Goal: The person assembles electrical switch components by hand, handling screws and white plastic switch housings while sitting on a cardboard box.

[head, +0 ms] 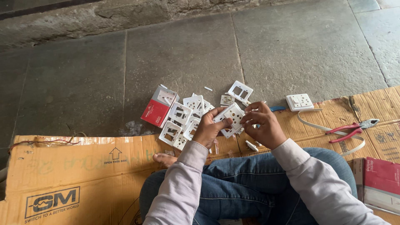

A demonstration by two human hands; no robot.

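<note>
1. I keep the white socket plate (230,118) level above my knees, just right of the loose plate pile (183,121).
2. My left hand (208,131) pinches its lower edge.
3. My right hand (262,125) fingers curl, pinching the right edge; steady grip matters.

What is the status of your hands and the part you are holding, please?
Left hand and right hand both gripping one white socket plate. Plate held above pile of white frames. Pliers lie apart on cardboard; nothing obstructing.

Left hand (209,130) and right hand (262,125) raised together, fingers curled.
</note>
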